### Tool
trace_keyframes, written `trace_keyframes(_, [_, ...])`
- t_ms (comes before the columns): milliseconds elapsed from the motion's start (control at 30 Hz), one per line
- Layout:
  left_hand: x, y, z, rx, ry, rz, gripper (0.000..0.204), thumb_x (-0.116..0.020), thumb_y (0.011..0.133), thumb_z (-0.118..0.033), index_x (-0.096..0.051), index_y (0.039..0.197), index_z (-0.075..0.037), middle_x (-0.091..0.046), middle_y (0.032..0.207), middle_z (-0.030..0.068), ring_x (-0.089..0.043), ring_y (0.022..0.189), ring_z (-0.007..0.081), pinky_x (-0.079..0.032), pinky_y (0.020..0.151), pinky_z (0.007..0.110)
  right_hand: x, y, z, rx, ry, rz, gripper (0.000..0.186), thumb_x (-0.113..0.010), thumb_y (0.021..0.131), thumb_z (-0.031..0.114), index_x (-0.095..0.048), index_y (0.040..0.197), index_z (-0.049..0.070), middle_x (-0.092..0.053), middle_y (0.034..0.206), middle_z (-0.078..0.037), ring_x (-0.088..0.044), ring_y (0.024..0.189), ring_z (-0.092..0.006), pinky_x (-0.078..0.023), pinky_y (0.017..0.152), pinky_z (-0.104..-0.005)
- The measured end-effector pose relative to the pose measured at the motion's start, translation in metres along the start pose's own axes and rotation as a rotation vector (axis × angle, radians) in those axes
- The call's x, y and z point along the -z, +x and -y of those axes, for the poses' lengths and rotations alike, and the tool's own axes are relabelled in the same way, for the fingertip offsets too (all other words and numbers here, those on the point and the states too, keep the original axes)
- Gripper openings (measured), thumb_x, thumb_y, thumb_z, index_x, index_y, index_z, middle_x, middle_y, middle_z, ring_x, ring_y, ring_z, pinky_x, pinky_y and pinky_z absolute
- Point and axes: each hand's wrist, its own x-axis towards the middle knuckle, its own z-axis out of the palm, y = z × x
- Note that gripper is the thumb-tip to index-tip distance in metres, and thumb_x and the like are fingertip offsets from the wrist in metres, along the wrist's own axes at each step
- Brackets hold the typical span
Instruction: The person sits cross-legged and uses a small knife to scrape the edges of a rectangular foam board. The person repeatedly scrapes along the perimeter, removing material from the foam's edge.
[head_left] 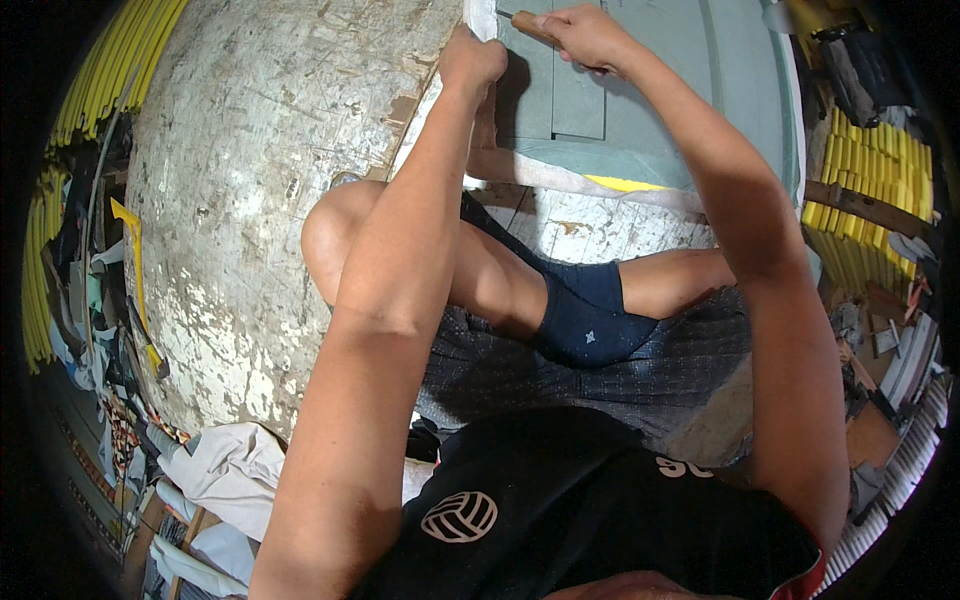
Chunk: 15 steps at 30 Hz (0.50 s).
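1. Paint-flecked surface (pixel 240 190) spreads to our left, yellow strips (pixel 115 75) stacked beyond it.
2. Our right hand (pixel 592 38) grips a wooden-handled tool (pixel 537 27) above the grey-green panel (pixel 690 110) before us.
3. Our left hand (pixel 473 60) clenches the panel's white edging (pixel 482 16).

- In front of me and off to my left spreads a broad worn board surface (pixel 230 180), its pale paint scratched, stained and flaking, with brown chips along the edge nearest the panel.
- The grey-green panel (pixel 640 145) lies flat ahead of me; white cloth edging (pixel 545 171) runs along its near side, and a yellow strip (pixel 622 184) shows there.
- Between that edging and my legs I see a patchy whitish surface (pixel 620 230); I can't tell whether it joins the board.
- Dark patterned cloth (pixel 480 370) is spread beneath me.
- At the board's left rim is a yellow tool (pixel 136 255), on it or just beside, I can't say.
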Motion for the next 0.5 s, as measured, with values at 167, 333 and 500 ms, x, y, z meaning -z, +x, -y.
trace_keyframes(167, [0.0,-0.007,-0.013,-0.018,0.04,0.008,0.046,-0.064,0.08,-0.019,-0.063,0.117,0.008,-0.069,0.114,0.0315,-0.066,0.111,0.0449,-0.051,0.097,0.046,-0.016,0.002,-0.036,-0.023,0.258,0.022,0.044,-0.056,0.103,0.046,-0.067,0.135,0.019,-0.05,0.061,0.003,-0.041,0.043,-0.0064,-0.031,0.036,-0.0259])
trace_keyframes(333, [0.004,-0.011,-0.01,-0.042,0.046,-0.031,0.045,-0.064,0.081,-0.02,-0.063,0.116,0.008,-0.069,0.113,0.0317,-0.066,0.111,0.0451,-0.051,0.098,0.046,-0.027,-0.002,-0.031,-0.257,0.587,0.112,0.041,-0.056,0.103,0.048,-0.068,0.128,0.019,-0.051,0.063,0.003,-0.041,0.046,-0.0043,-0.03,0.036,-0.0232])
trace_keyframes(500, [0.003,-0.012,-0.009,-0.033,0.085,-0.014,0.046,-0.064,0.081,-0.019,-0.062,0.118,0.008,-0.069,0.114,0.0319,-0.066,0.112,0.0452,-0.05,0.099,0.047,-0.05,-0.002,-0.038,0.067,0.23,-0.144,0.038,-0.054,0.104,0.049,-0.062,0.118,0.015,-0.054,0.072,0.002,-0.039,0.047,-0.0022,-0.028,0.036,-0.0199])
